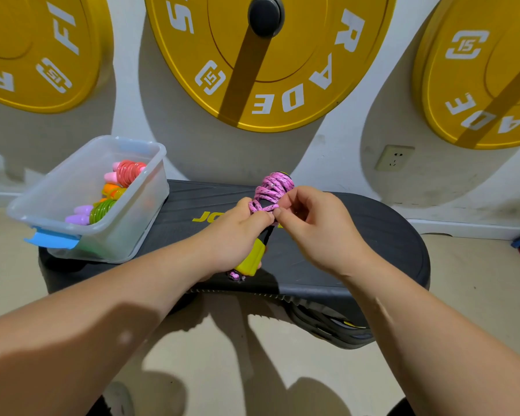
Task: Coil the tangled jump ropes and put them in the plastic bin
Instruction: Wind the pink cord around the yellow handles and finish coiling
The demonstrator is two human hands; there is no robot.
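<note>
A gym: yellow weight plates (264, 55) (marked 15) line the wall.

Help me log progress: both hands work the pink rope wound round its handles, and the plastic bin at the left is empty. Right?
Not empty: the head view shows the plastic bin holding three coiled ropes. The rest stands: the left hand and right hand work the pink rope.

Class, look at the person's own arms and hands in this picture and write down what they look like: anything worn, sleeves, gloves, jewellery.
The left hand and right hand are bare: no gloves, and no rings show on the visible fingers. The left forearm and right forearm are bare too, with no sleeve, watch or bracelet in view up to the picture's edge.
</note>
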